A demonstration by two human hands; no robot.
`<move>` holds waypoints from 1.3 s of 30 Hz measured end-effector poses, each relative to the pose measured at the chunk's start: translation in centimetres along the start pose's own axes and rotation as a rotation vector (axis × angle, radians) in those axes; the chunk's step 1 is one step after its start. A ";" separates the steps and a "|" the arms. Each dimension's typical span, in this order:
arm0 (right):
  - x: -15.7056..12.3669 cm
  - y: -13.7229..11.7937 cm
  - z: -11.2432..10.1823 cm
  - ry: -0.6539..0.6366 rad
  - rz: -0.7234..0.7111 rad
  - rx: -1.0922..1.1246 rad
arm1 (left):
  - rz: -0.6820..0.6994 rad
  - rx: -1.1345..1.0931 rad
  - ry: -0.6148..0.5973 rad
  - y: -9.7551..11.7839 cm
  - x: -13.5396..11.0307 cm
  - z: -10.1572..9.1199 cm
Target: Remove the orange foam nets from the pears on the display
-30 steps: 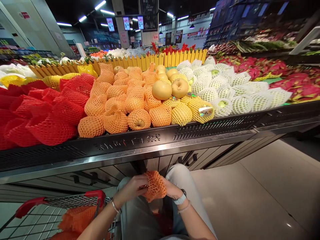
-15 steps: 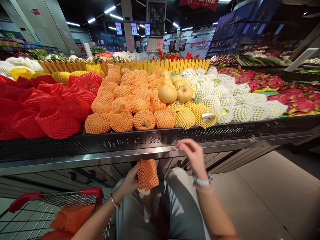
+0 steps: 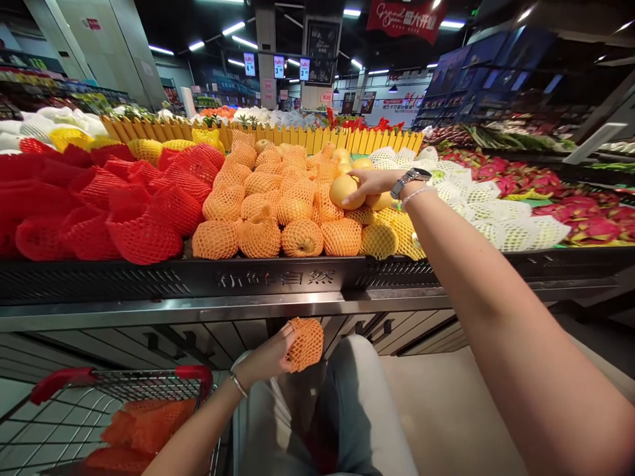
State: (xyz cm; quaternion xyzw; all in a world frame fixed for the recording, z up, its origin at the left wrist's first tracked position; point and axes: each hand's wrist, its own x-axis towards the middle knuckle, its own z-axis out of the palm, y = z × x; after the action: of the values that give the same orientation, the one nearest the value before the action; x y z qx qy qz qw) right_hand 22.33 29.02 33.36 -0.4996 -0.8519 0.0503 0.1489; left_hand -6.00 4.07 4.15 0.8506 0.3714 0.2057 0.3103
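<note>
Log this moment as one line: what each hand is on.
left hand: holds orange foam net sleeve | right hand: on bare golden pear in display | shopping cart: contains orange foam nets

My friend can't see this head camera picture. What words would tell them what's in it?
A right hand reaches across a supermarket fruit display to touch a bare golden pear. The left hand holds an orange foam net near a red-handled shopping cart.

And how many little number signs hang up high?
3, in a row above the fruit display: left sign, middle sign, right sign. Others may be hidden.
</note>
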 end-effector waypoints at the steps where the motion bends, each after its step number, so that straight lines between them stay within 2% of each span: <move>1: -0.2 -0.1 0.2 0.008 0.007 -0.007 | 0.012 0.013 -0.002 0.1 0.0 -0.2; 3: -0.9 -0.4 0.5 0.063 0.022 -0.001 | 0.040 0.030 0.015 0.3 0.0 -0.7; 5: -2.0 -0.7 1.0 0.231 -0.007 0.078 | 0.034 0.040 0.055 0.3 0.1 -0.9; 8: -3.9 -1.2 1.7 0.466 -0.049 0.368 | -0.019 0.034 0.142 -0.1 0.1 -0.9; 11: -6.4 -2.0 2.3 0.594 -0.131 0.642 | -0.049 -0.018 0.217 -0.6 0.1 -0.4; 14: -9.1 -2.9 3.2 0.612 -0.186 0.777 | -0.050 -0.052 0.222 -1.0 0.2 0.1; 17: -11.0 -3.4 4.2 0.585 -0.133 0.871 | -0.052 -0.043 0.177 -1.4 0.2 0.7; 23: -11.1 -2.6 5.0 0.531 -0.018 1.247 | -0.169 -0.028 0.112 -1.6 -0.2 1.1; 25: -12.1 -3.0 5.4 0.507 -0.031 1.376 | -0.155 -0.073 0.154 -1.4 -0.3 0.9; 27: -14.3 -4.2 6.5 0.470 -0.044 1.456 | -0.133 -0.159 0.232 -1.1 -0.2 0.7; 30: -19.0 -7.0 10.2 0.382 0.021 1.591 | -0.144 -0.340 0.365 -0.6 -0.2 0.6; 31: -20.6 -7.9 12.0 0.352 0.076 1.666 | -0.154 -0.393 0.398 -0.5 -0.4 0.7; 33: -23.2 -9.5 16.1 0.379 0.211 1.805 | -0.158 -0.451 0.441 -0.2 -0.7 0.9; 36: -25.3 -10.8 22.5 0.476 0.477 1.782 | -0.110 -0.359 0.439 0.0 -1.1 0.9; 39: -25.7 -11.6 27.0 0.395 0.683 1.754 | -0.042 -0.146 0.345 0.0 -0.8 0.7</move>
State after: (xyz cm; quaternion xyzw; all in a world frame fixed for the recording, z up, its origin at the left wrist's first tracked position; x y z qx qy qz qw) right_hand 16.14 2.75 5.15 -0.4311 -0.2794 0.6252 0.5876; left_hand -6.13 3.18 3.57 0.7700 0.4206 0.3684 0.3073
